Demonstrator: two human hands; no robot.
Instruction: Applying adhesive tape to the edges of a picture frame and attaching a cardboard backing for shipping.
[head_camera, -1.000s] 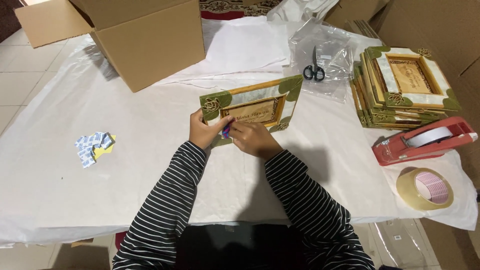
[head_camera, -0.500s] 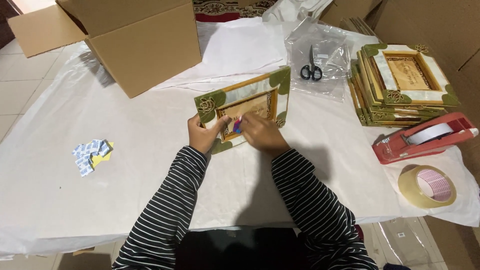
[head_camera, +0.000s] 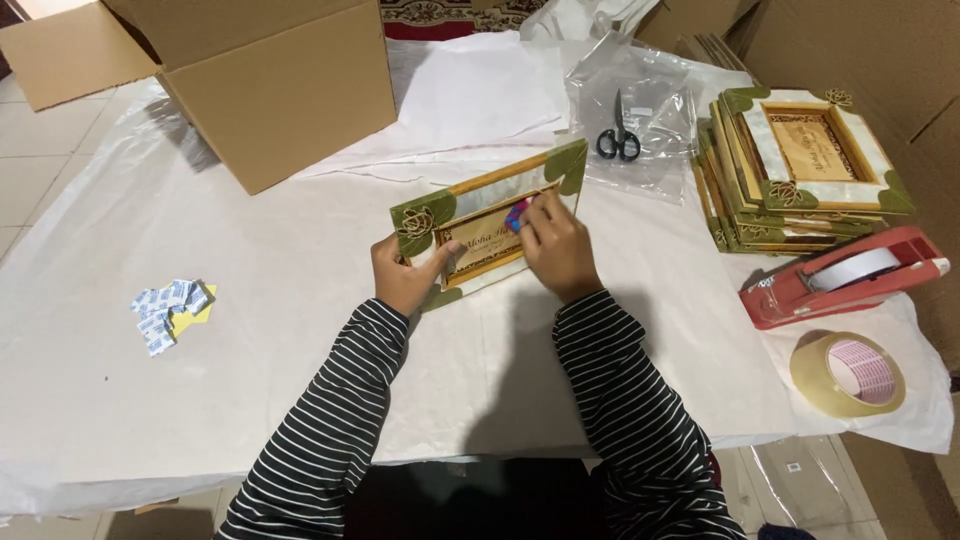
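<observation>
Left hand (head_camera: 402, 277): grip clamped on tilted green-cornered wooden picture frame (head_camera: 487, 222).
Right hand (head_camera: 556, 247): fingers pinch small bright piece, kind unclear.
Brown cardboard box (head_camera: 285, 85): open, contents hidden.

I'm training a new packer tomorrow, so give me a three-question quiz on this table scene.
1. True or false: the left hand grips the lower left of the picture frame.
2. What lies on the clear plastic bag? A) tape roll B) scissors C) small packets
3. Fill in: the right hand presses a small ____ thing against the frame's middle.

Key:
1. True.
2. B, the scissors. The tape roll lies near the red tape dispenser; the small packets lie at far left.
3. Colourful; what it is cannot be told.
</observation>
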